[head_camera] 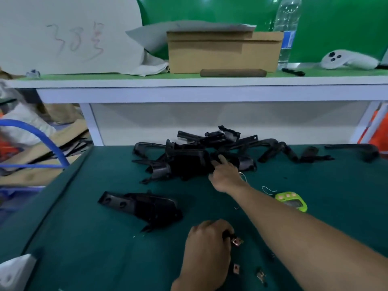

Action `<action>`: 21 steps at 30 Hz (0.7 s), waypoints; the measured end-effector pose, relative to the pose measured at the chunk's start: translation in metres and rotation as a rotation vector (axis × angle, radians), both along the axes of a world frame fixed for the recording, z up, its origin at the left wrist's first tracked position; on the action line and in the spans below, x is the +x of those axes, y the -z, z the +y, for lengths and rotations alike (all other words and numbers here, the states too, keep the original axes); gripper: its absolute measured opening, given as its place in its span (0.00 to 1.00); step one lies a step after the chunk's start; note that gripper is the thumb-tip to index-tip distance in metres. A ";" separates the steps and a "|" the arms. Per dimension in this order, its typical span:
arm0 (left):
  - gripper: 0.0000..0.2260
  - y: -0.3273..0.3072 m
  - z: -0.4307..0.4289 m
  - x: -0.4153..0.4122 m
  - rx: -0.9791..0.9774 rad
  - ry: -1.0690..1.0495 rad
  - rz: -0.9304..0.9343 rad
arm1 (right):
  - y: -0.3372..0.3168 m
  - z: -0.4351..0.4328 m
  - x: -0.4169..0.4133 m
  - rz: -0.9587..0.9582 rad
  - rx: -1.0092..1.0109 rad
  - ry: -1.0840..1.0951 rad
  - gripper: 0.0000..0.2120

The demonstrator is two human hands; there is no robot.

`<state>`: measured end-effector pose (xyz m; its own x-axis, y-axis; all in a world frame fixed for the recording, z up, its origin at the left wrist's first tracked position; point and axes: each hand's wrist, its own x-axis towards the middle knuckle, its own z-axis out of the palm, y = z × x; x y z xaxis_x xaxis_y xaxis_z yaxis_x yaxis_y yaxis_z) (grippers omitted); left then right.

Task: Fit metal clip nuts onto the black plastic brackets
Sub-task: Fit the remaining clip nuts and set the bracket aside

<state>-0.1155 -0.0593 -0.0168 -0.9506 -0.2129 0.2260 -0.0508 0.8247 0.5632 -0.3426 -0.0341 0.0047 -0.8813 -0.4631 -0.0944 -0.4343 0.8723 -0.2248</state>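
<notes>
On the green mat (94, 255), a lone black plastic bracket (144, 206) lies at about 9 o'clock. At 6 o'clock the left hand (206, 248) is curled, pinching a coppery metal clip nut (236, 241) at its fingertips. The pile of black brackets (189, 158) sits at 12 o'clock. The right hand (225, 175) reaches into it, thumb spread and forefinger straight on a bracket. Loose clip nuts (236, 269) lie at 5 o'clock, and a lime-green gadget (291, 201) at 3 o'clock.

One head-worn view (wide-angle), looking forward and down over dark green felt bench top (105, 248), facing long white shelf (210, 82) at back, left hand (206, 246) and right hand (226, 175) close below the lens
</notes>
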 end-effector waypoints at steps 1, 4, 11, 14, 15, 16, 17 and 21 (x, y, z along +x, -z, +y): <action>0.10 0.001 0.001 0.000 -0.003 -0.010 0.006 | 0.003 -0.004 0.001 0.058 -0.026 0.002 0.29; 0.09 0.003 0.004 0.001 0.007 -0.019 0.027 | -0.002 -0.010 0.012 0.182 -0.077 -0.026 0.31; 0.09 0.002 0.003 0.001 0.003 -0.015 0.016 | -0.020 0.019 0.038 0.302 -0.167 0.018 0.10; 0.10 0.002 0.004 0.002 -0.007 -0.030 0.015 | -0.028 0.041 0.043 0.332 -0.383 0.166 0.20; 0.10 0.002 0.004 0.002 -0.003 -0.034 0.017 | -0.032 0.049 0.045 0.288 -0.509 0.232 0.18; 0.10 0.002 0.005 0.002 -0.004 -0.037 0.020 | -0.036 0.055 0.046 0.205 -0.647 0.313 0.14; 0.10 0.001 0.005 0.002 -0.008 -0.039 0.020 | -0.040 0.061 0.047 0.112 -0.781 0.388 0.11; 0.09 -0.001 0.006 0.003 -0.022 -0.038 0.007 | -0.047 0.086 0.047 -0.380 -1.052 0.564 0.15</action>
<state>-0.1121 -0.0532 -0.0163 -0.9401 -0.2439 0.2381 -0.0784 0.8346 0.5452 -0.2954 0.0516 0.0518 -0.9793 -0.0360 -0.1994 0.1854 0.2374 -0.9535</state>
